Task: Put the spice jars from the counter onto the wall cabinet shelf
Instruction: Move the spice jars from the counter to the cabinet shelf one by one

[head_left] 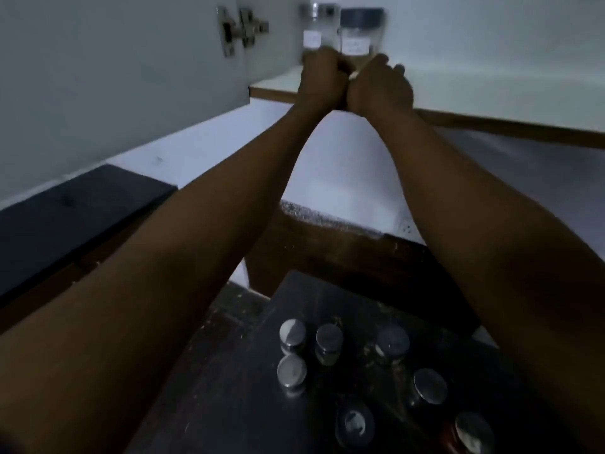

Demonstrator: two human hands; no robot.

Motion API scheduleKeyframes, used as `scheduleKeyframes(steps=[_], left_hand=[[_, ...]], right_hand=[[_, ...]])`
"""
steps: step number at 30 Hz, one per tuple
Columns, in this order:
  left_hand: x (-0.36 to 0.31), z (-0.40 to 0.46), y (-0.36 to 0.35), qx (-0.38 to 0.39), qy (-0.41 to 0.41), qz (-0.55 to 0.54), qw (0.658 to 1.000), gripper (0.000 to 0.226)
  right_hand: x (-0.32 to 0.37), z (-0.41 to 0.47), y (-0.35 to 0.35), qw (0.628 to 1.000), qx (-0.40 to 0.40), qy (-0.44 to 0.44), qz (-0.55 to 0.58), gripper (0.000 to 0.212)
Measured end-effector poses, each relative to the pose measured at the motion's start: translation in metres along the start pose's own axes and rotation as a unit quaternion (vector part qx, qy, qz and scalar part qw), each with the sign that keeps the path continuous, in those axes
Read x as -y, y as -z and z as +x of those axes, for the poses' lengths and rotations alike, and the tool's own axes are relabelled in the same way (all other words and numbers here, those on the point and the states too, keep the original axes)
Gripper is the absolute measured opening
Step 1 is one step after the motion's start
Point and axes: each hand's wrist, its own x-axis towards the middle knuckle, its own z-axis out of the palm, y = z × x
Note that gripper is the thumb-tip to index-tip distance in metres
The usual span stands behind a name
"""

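Observation:
Both my arms reach up to the wall cabinet shelf (491, 93), a white board with a wooden front edge. My left hand (322, 78) is curled round the base of a clear spice jar with a silver lid (319, 26) standing at the shelf's left end. My right hand (381, 86) wraps the base of a wider clear jar with a dark grey lid (360, 31) right beside it. The two hands touch each other. Several more jars with silver lids (329, 339) stand on the dark counter (229, 371) below. The picture is dim and blurred.
The open cabinet door (114, 77) with two metal hinges (242, 27) hangs left of the shelf. A dark slab (65, 217) lies at the left and a brown wooden block (327, 247) behind the counter. The shelf stretches bare to the right of the jars.

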Motion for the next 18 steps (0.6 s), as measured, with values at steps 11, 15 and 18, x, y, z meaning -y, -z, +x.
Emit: scheduleKeyframes(steps=[11, 15, 18], left_hand=[[0.065, -0.179, -0.036, -0.079, -0.056, -0.157, 0.983, 0.047], [0.127, -0.274, -0.063, 0.035, 0.067, -0.079, 0.994, 0.042], [0.167, -0.343, -0.078, 0.115, 0.159, -0.036, 0.980, 0.041]], right_hand=[[-0.054, -0.168, -0.099, 0.957, -0.073, 0.138, 0.244, 0.054], [-0.105, -0.251, -0.171, 0.970, 0.138, 0.096, 0.177, 0.067], [-0.133, -0.307, -0.215, 0.952, 0.271, 0.067, 0.125, 0.071]])
